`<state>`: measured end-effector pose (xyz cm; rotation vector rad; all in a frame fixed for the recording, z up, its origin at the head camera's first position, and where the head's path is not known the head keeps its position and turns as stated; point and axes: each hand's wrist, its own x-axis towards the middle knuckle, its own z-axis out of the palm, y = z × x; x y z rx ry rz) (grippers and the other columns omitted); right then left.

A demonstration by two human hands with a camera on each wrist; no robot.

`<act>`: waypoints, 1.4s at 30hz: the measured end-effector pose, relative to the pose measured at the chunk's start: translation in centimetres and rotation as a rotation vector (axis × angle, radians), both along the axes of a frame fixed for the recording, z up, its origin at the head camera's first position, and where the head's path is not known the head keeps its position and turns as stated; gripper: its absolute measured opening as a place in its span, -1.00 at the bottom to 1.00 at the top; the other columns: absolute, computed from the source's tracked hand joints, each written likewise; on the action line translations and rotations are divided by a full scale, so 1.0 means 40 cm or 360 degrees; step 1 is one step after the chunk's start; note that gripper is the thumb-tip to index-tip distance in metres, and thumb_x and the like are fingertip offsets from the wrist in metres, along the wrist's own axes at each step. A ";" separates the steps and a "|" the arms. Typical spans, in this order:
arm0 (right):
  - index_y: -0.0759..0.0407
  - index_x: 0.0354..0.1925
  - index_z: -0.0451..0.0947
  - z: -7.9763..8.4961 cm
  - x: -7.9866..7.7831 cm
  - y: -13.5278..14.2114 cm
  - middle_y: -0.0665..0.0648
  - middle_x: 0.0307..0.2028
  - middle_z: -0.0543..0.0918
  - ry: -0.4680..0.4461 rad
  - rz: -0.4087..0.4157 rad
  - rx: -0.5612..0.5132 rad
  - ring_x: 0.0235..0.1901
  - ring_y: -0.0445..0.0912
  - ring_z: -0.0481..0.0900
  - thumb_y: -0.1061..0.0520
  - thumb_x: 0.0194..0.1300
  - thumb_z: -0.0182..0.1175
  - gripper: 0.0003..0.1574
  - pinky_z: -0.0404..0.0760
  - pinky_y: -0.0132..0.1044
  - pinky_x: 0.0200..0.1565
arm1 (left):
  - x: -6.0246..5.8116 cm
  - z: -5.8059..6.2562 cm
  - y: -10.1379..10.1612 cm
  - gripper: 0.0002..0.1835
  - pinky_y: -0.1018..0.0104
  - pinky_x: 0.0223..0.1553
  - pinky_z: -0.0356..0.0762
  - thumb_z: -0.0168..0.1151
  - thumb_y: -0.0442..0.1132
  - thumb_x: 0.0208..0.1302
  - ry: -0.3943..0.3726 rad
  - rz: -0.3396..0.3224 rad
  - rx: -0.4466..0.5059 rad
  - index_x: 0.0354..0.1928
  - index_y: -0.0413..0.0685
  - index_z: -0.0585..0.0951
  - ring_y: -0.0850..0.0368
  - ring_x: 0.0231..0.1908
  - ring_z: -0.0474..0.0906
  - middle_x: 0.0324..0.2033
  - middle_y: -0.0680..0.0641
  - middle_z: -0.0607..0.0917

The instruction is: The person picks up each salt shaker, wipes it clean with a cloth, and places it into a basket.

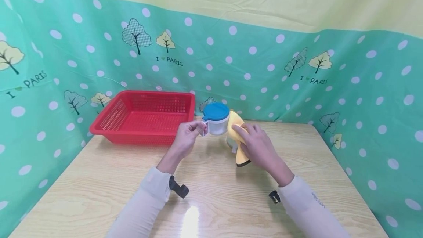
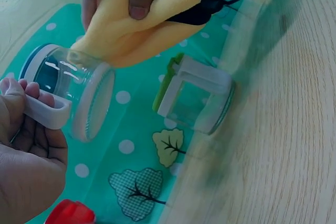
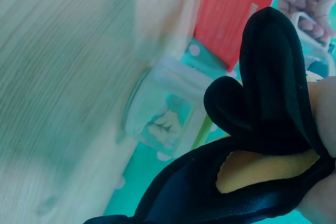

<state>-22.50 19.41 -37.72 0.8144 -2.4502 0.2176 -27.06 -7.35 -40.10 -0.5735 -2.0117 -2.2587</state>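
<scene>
My left hand [image 1: 185,139] grips the white handle [image 2: 50,111] of a clear jar [image 1: 217,127] with a blue lid [image 1: 216,111], held up off the table. In my right hand [image 1: 260,145] is a yellow cloth [image 1: 234,121] with black edging [image 3: 273,72], pinched between thumb and fingers. The cloth is at the jar's right side; the head view cannot tell how firmly it touches. Below and behind it, a second clear jar [image 2: 191,100] with a green lid [image 2: 167,85] stands on the table, mostly hidden by the cloth in the head view.
A red perforated basket [image 1: 142,134] stands at the back left of the wooden table [image 1: 211,197]. A green and yellow printed curtain [image 1: 211,50] hangs behind and along both sides. Black straps [image 1: 178,187] are worn at the wrists.
</scene>
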 end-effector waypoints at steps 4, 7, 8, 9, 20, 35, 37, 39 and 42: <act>0.04 0.32 0.49 -0.003 -0.012 0.012 0.28 0.01 0.61 0.0002 -0.0032 -0.0012 -0.24 0.15 0.48 0.34 0.13 0.43 -0.20 0.53 -0.08 -0.39 | 0.004 0.004 0.001 -0.67 0.33 -0.13 0.54 0.21 -0.24 0.48 0.0038 -0.0005 -0.0035 -0.23 -0.50 0.64 0.09 -0.25 0.55 -0.45 -0.03 0.67; 0.06 0.32 0.49 -0.003 -0.021 0.020 0.27 0.00 0.60 -0.0003 -0.0048 -0.0018 -0.22 0.16 0.49 0.33 0.16 0.42 -0.24 0.54 -0.06 -0.38 | 0.006 0.006 0.003 -0.67 0.33 -0.14 0.54 0.21 -0.24 0.48 0.0061 -0.0023 -0.0054 -0.25 -0.49 0.64 0.09 -0.27 0.56 -0.45 -0.04 0.67; 0.06 0.32 0.49 -0.003 -0.024 0.021 0.28 0.00 0.60 -0.0007 -0.0055 -0.0022 -0.22 0.16 0.49 0.33 0.17 0.42 -0.24 0.55 -0.05 -0.37 | 0.007 0.007 0.003 -0.67 0.33 -0.15 0.54 0.21 -0.24 0.48 0.0064 -0.0030 -0.0056 -0.26 -0.49 0.64 0.09 -0.27 0.56 -0.45 -0.04 0.67; 0.07 0.32 0.49 -0.002 -0.027 0.023 0.28 0.00 0.59 -0.0009 -0.0062 -0.0027 -0.22 0.16 0.49 0.33 0.17 0.41 -0.25 0.55 -0.05 -0.36 | 0.008 0.007 0.003 -0.67 0.32 -0.15 0.54 0.21 -0.24 0.48 0.0069 -0.0040 -0.0057 -0.26 -0.49 0.64 0.09 -0.27 0.56 -0.45 -0.04 0.67; 0.11 0.33 0.48 -0.008 -0.039 0.019 0.29 0.01 0.59 -0.0045 -0.0083 -0.0059 -0.14 0.20 0.51 0.32 0.17 0.43 -0.24 0.59 -0.01 -0.30 | 0.009 0.006 0.007 -0.69 0.31 -0.12 0.55 0.22 -0.25 0.46 0.0068 -0.0043 -0.0053 -0.25 -0.49 0.64 0.10 -0.24 0.57 -0.45 -0.01 0.69; 0.16 0.31 0.49 0.005 0.001 -0.004 0.25 -0.02 0.61 0.0031 -0.0026 -0.0077 -0.22 0.14 0.49 0.33 0.08 0.50 -0.18 0.53 -0.13 -0.39 | 0.009 0.011 0.002 -0.65 0.32 -0.08 0.56 0.22 -0.23 0.48 0.0021 0.0012 -0.0021 -0.19 -0.53 0.64 0.11 -0.22 0.58 -0.43 0.00 0.69; 0.16 0.31 0.49 0.005 0.005 -0.007 0.25 -0.03 0.62 0.0059 0.0003 -0.0081 -0.23 0.14 0.50 0.34 0.07 0.50 -0.18 0.54 -0.12 -0.38 | 0.007 0.008 0.002 -0.65 0.33 -0.08 0.56 0.20 -0.25 0.49 0.0014 0.0003 0.0016 -0.18 -0.57 0.63 0.12 -0.23 0.58 -0.44 0.01 0.69; 0.15 0.31 0.49 0.005 0.010 -0.011 0.24 -0.03 0.63 0.0093 0.0030 -0.0077 -0.25 0.14 0.50 0.34 0.06 0.50 -0.17 0.53 -0.12 -0.38 | 0.004 0.005 0.002 -0.65 0.33 -0.09 0.56 0.19 -0.27 0.49 0.0014 -0.0009 0.0050 -0.17 -0.60 0.61 0.13 -0.24 0.57 -0.45 0.01 0.68; 0.15 0.30 0.49 0.004 0.018 -0.018 0.26 -0.03 0.63 0.0153 0.0086 -0.0079 -0.27 0.14 0.51 0.35 0.03 0.50 -0.15 0.52 -0.12 -0.38 | 0.001 0.002 0.001 -0.64 0.35 -0.09 0.56 0.17 -0.28 0.50 0.0016 -0.0008 0.0077 -0.17 -0.62 0.60 0.15 -0.25 0.57 -0.45 0.01 0.67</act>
